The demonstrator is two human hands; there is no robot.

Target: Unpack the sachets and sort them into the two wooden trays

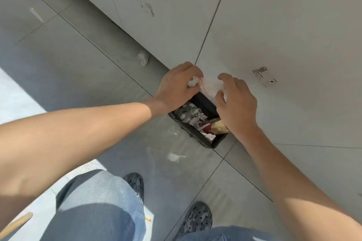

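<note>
while over bin [212, 143], wrapper [210, 86] between hands

Bin [212, 144]: on the floor [82, 76] at centre, set against the foot of the wall [274, 25], which runs from 11 o'clock to 4 o'clock.
Bin contents: crumpled paper and wrappers [195, 118] lying inside.
Left hand [176, 86]: above the bin's 11 o'clock edge.
Right hand [236, 103]: above the bin's 2 o'clock edge, just beside the left hand.
Plastic wrapper [210, 86]: between both hands, pinched by each, over the bin's far rim.
Paper scrap one [143, 57]: on the floor at 10 o'clock from the bin, near the wall foot.
Paper scrap two [174, 157]: on the floor at 7 o'clock from the bin.
Shoes [135, 183]: on the floor at 6 o'clock, well apart from the bin.
</note>
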